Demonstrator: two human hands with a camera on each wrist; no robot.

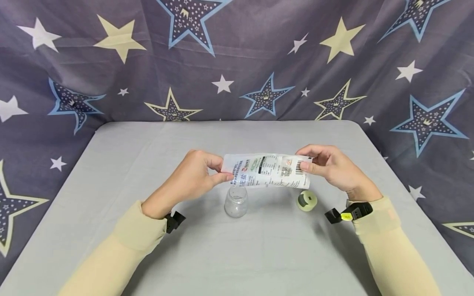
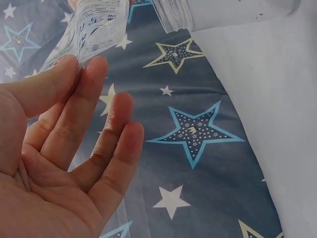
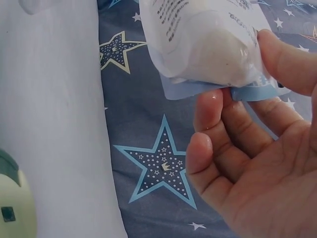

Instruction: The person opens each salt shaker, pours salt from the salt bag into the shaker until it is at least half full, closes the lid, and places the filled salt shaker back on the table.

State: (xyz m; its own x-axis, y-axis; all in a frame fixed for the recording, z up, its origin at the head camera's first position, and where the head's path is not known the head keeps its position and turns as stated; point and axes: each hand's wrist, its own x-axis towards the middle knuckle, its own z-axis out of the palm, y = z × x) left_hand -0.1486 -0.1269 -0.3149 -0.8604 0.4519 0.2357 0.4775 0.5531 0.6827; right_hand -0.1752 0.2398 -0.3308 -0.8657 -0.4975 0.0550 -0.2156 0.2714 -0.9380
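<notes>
A white printed salt bag is held nearly level above the table between both hands. My left hand pinches its left end between thumb and forefinger; in the left wrist view the other fingers are spread apart. The right hand grips the opposite end, thumb on one face and fingers beneath. White contents bulge at that end of the bag in the right wrist view. Just under the bag's left part stands a clear jar without a lid. Whether anything leaves the bag cannot be seen.
A pale green round lid with a dark green patch lies on the table to the right of the jar. The grey table meets a dark star-patterned cloth behind and at both sides.
</notes>
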